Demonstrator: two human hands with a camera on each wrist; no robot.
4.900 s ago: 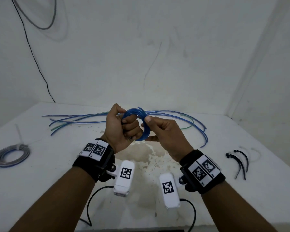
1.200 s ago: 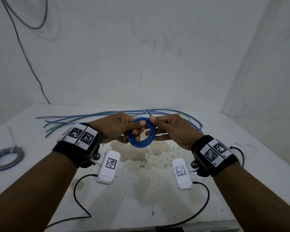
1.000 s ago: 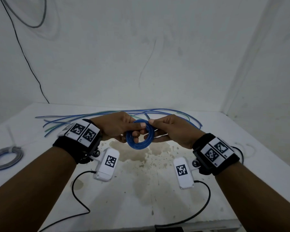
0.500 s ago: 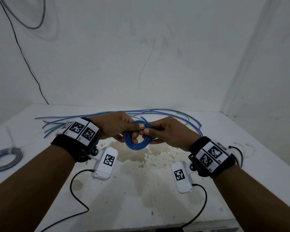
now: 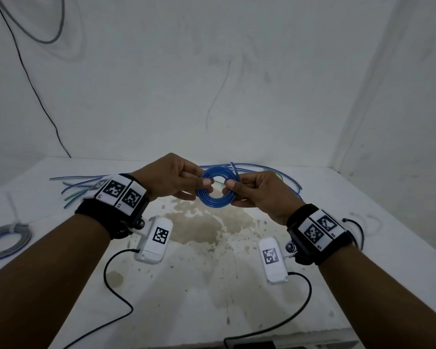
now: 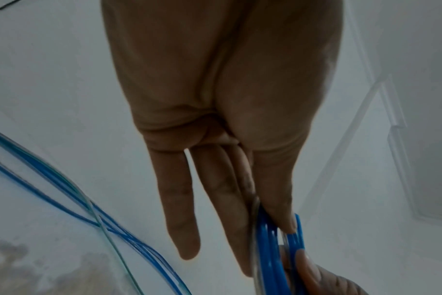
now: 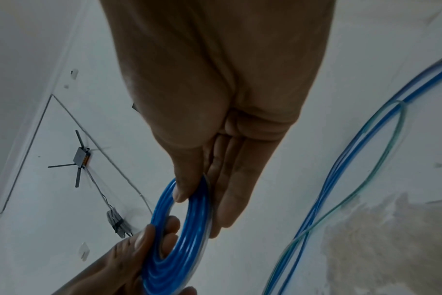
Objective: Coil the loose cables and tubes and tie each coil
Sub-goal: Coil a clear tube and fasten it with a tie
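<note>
A small flat coil of blue tube [image 5: 216, 199] is held up above the table between both hands. My left hand [image 5: 176, 181] pinches its left side with thumb over fingers, and my right hand [image 5: 256, 191] pinches its right side the same way. One short free end sticks up at the coil's upper right. In the right wrist view the blue coil [image 7: 182, 225] runs between my thumb and fingers. In the left wrist view the blue coil [image 6: 273, 245] shows edge-on under my thumb. Loose blue and green tubes [image 5: 81, 188] lie along the table's back.
A tied grey and blue coil [image 5: 5, 239] lies at the table's left edge. Black ties [image 5: 358, 229] lie at the right, partly behind my right wrist. A brown stain marks the table [image 5: 207, 285]. White walls close the back and right.
Since 4.9 s ago the coil went from a fist grip to a two-handed pinch. In the last second both hands rose slightly and the coil turned flatter toward me.
</note>
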